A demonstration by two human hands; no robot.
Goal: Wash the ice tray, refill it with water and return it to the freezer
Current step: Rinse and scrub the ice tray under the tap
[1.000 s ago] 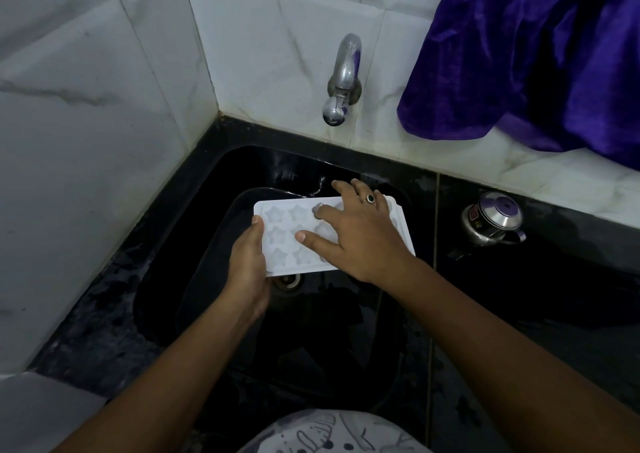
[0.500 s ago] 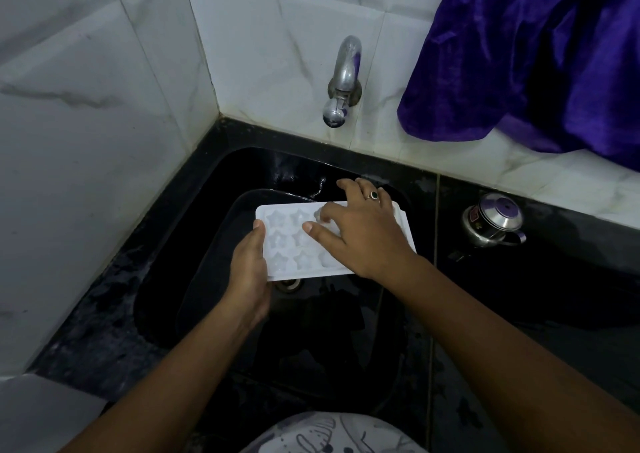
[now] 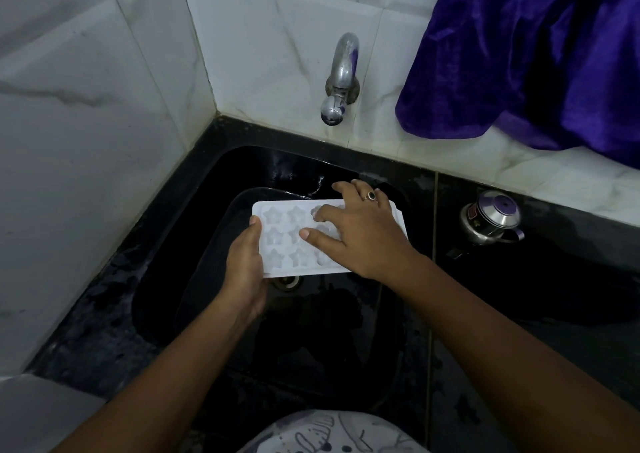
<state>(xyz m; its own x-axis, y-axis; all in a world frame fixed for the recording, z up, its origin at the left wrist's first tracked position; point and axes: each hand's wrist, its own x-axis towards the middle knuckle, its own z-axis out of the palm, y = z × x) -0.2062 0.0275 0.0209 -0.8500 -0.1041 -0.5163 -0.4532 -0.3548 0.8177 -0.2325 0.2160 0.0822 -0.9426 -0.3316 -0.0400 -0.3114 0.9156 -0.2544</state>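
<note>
Fingers [image 3: 329, 211] of the right hand [image 3: 360, 237] lie spread across the white star-mould ice tray [image 3: 277, 241] at frame centre; the left hand [image 3: 244, 269] grips its left end, thumb on top, over the black sink [image 3: 263, 165] below a steel wall tap [image 3: 341, 78].

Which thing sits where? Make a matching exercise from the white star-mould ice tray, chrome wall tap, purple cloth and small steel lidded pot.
1. white star-mould ice tray
2. chrome wall tap
3. purple cloth
4. small steel lidded pot

A. on the black counter
B. over the black sink, gripped by the left hand, right hand on top
C. draped at upper right
D. mounted on the white tiled wall

Pairs: 1-B, 2-D, 3-C, 4-A
</note>
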